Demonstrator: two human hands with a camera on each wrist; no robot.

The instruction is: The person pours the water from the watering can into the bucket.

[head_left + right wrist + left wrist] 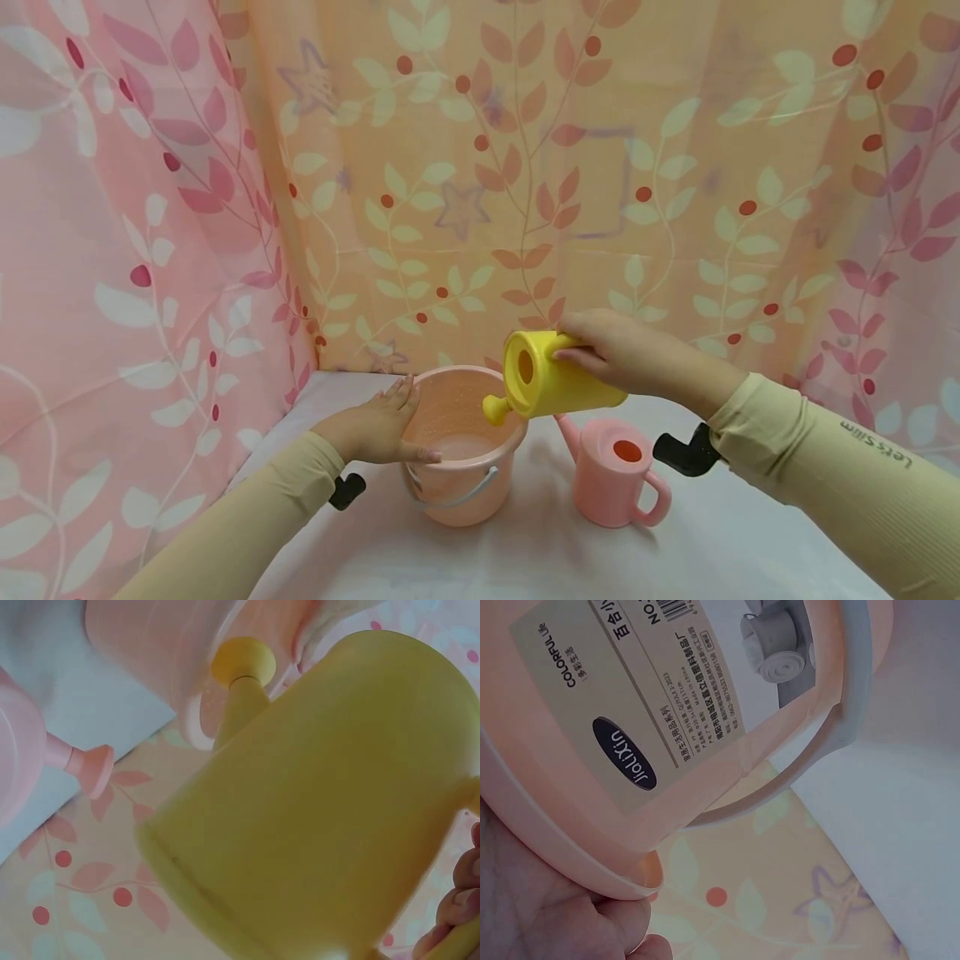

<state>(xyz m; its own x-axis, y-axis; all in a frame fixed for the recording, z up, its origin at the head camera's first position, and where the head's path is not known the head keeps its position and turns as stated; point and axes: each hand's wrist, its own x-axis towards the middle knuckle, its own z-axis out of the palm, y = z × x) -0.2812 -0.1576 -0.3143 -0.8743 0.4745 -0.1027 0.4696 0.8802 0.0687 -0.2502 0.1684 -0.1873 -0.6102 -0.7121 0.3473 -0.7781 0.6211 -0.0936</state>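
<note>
My right hand (622, 354) grips the handle of a yellow watering can (566, 392), its fingers curled round the handle in the right wrist view. The can is held up and tilted to the left. Its round spout head (496, 409) hangs over the right part of a peach bucket (465, 496); no stream shows. My left hand (375, 425) rests on the bucket's left rim, fingers laid out straight and thumb along the near side. In the left wrist view the palm (525, 900) touches the rim. To the right, a pink watering can (611, 483) stands upright.
The bucket's grey handle (461, 502) hangs down at its front. A white tabletop (525, 558) lies beneath everything. Leaf-patterned cloth (450, 167) walls the table at the back and both sides. A black wrist mount (686, 450) juts below the right sleeve, near the pink can.
</note>
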